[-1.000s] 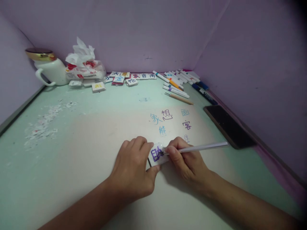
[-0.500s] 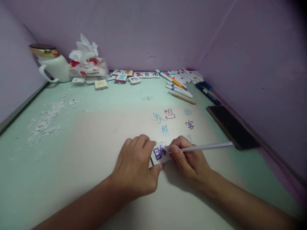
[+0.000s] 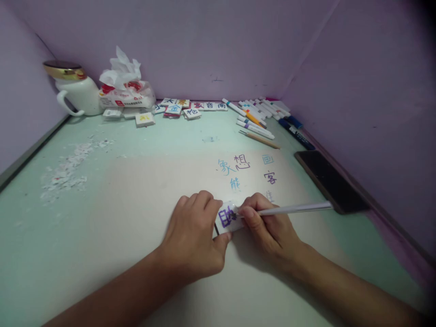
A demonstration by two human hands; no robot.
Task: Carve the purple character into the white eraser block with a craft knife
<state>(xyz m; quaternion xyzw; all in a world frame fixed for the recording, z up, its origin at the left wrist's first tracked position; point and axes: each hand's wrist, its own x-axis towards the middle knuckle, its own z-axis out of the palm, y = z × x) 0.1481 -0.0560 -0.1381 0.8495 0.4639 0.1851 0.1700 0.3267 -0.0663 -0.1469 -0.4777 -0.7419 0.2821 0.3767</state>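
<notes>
A small white tile (image 3: 226,219) with a purple character on it lies on the pale green table (image 3: 102,204). My left hand (image 3: 194,236) is closed around the tile's left edge, fingers on top and thumb below. My right hand (image 3: 269,229) pinches a white marker pen (image 3: 293,208), its tip touching the tile's right part. The pen's barrel points right toward a dark phone (image 3: 330,180).
Coloured characters (image 3: 245,170) are written on the table beyond my hands. At the back lie a row of character tiles (image 3: 184,109), several markers (image 3: 259,116), a tissue pack (image 3: 124,93) and a white mug (image 3: 76,91). White crumbs (image 3: 68,170) are scattered left. Purple walls enclose the table.
The pen tip has shifted slightly on the tile and more purple strokes show on its right side. The view has drifted a little; both hands stay in place.
</notes>
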